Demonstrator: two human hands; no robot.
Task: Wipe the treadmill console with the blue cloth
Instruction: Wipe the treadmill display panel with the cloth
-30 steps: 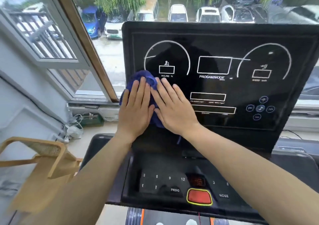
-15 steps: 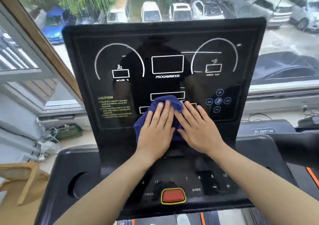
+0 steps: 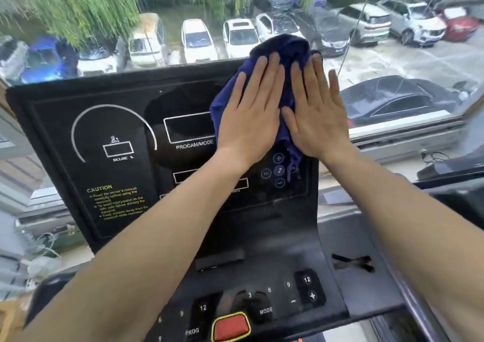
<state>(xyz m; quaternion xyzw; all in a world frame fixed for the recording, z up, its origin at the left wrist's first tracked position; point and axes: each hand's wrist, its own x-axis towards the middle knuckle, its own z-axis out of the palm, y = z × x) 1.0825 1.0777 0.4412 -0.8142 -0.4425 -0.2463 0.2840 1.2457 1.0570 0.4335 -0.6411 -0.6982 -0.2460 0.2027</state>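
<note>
The black treadmill console (image 3: 117, 132) stands upright in front of me, with white dial outlines and a yellow caution label at lower left. The blue cloth (image 3: 285, 50) is bunched against the console's upper right corner and spills over its top edge. My left hand (image 3: 251, 113) lies flat on the cloth, fingers together and pointing up. My right hand (image 3: 317, 113) presses flat beside it on the cloth's right side, its outer fingers past the console's right edge. The right-hand dial is hidden under the cloth and hands.
Below the screen a lower panel (image 3: 348, 239) carries number keys and a red stop button (image 3: 230, 327). A window behind the console looks onto parked cars. Cables and a socket lie on the floor at left (image 3: 44, 247).
Both hands and the cloth slid from the console's left side across the lower middle and up to its upper right corner. My view swung to the right.
</note>
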